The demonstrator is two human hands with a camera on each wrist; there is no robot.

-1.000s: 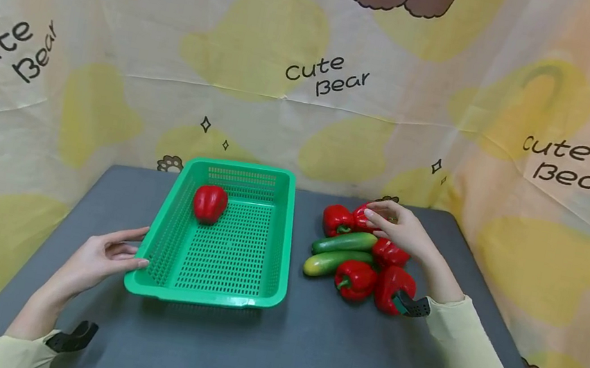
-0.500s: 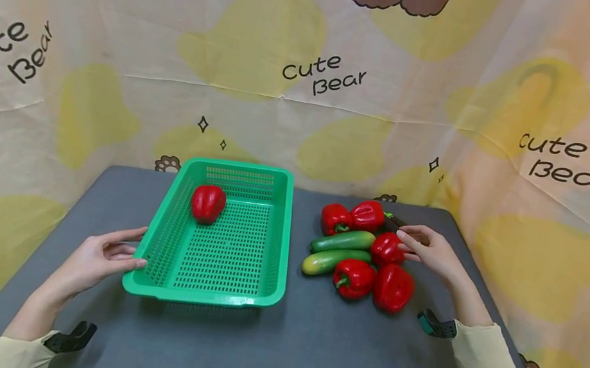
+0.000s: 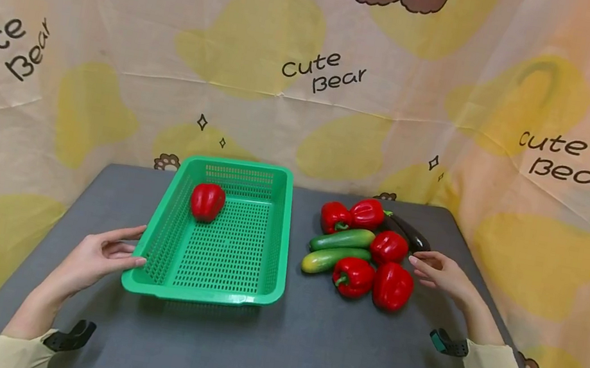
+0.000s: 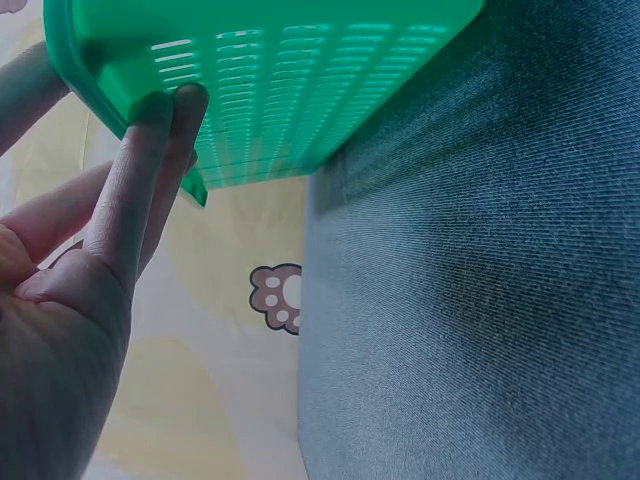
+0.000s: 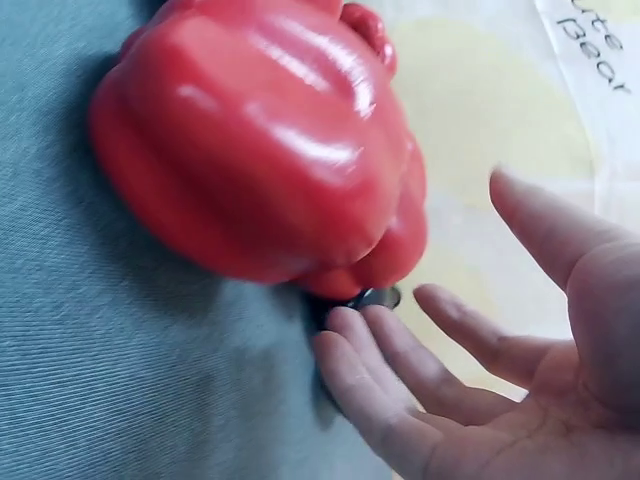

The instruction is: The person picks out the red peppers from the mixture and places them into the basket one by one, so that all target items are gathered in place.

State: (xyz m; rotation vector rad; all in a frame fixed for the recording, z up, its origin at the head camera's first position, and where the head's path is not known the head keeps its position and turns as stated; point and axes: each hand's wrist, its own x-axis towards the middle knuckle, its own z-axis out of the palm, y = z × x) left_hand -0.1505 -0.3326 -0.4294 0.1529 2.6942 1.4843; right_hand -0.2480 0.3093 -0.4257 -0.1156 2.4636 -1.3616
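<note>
At the left side of a green plastic basket (image 3: 220, 296), my left hand (image 3: 97, 258) grips the rim near its front corner. The left wrist view shows fingertips (image 4: 160, 110) against the basket's slotted outer wall. One red bell pepper (image 3: 207, 202) lies inside, toward the far left. My right hand (image 3: 444, 275) holds nothing, its fingers loosely bent and spread. It is just right of a pile of vegetables, nearest to an eggplant (image 3: 410, 232) and a red bell pepper (image 3: 390, 247). The right wrist view shows its fingertips beside the eggplant's dark end, mostly hidden behind a pepper (image 5: 250, 150).
Two cucumbers (image 3: 337, 260) lie side by side at the pile's left, close to the basket. Several more red bell peppers (image 3: 393, 287) sit around them. A grey-blue table (image 3: 300, 361) carries everything, and a patterned cloth (image 3: 260, 41) hangs behind and beside it.
My right hand has drawn back from above the rear peppers toward the right and nearer me, uncovering the eggplant. The left hand keeps its place at the basket.
</note>
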